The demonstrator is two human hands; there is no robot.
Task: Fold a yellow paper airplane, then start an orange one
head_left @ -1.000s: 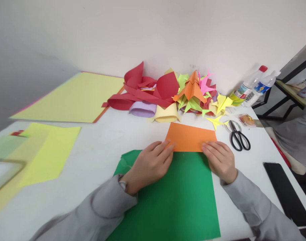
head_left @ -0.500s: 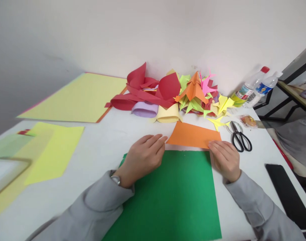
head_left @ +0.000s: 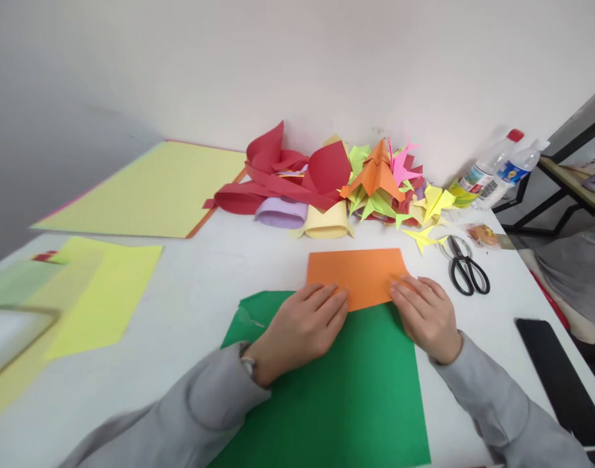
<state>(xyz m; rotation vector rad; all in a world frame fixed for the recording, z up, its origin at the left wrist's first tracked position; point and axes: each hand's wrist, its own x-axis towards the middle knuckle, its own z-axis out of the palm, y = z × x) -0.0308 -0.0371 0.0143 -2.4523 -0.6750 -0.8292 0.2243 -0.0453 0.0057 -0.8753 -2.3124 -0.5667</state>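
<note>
A folded orange paper (head_left: 358,273) lies flat on the white table (head_left: 214,266), its near edge overlapping a large green sheet (head_left: 341,396). My left hand (head_left: 302,328) rests palm down, fingers stretched out, with the fingertips on the orange paper's near left edge. My right hand (head_left: 424,315) lies flat too, fingertips pressing the paper's near right corner. Both sleeves are grey, and a watch shows at my left wrist.
A heap of folded coloured paper shapes (head_left: 346,185) lies against the wall. Black scissors (head_left: 466,270), two plastic bottles (head_left: 502,169) and a black phone (head_left: 558,374) are at the right. Yellow sheets (head_left: 146,188) lie at the left.
The orange paper has shifted left and nearer, now overlapping the green sheet. My left hand moved right onto its near edge; my right hand followed slightly left.
</note>
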